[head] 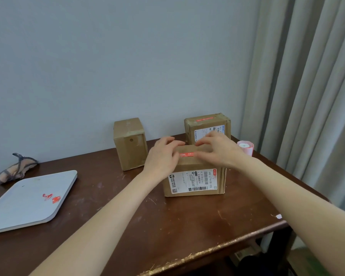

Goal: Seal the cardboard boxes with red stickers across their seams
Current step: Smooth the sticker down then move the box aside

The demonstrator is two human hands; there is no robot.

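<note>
A cardboard box with a white shipping label on its front stands near the middle of the table. A red sticker lies across the seam on its top. My left hand rests on the sticker's left end, fingers spread and pressing down. My right hand presses on its right end, thumb and fingertips on the box top. A second box behind it carries a red sticker on its top. A third, plain box stands upright at the back left.
A roll of red and white stickers sits at the table's right edge, beside the curtain. A grey tray with red sticker scraps lies at left. A bundled cloth lies by the wall. The table's worn front edge is close.
</note>
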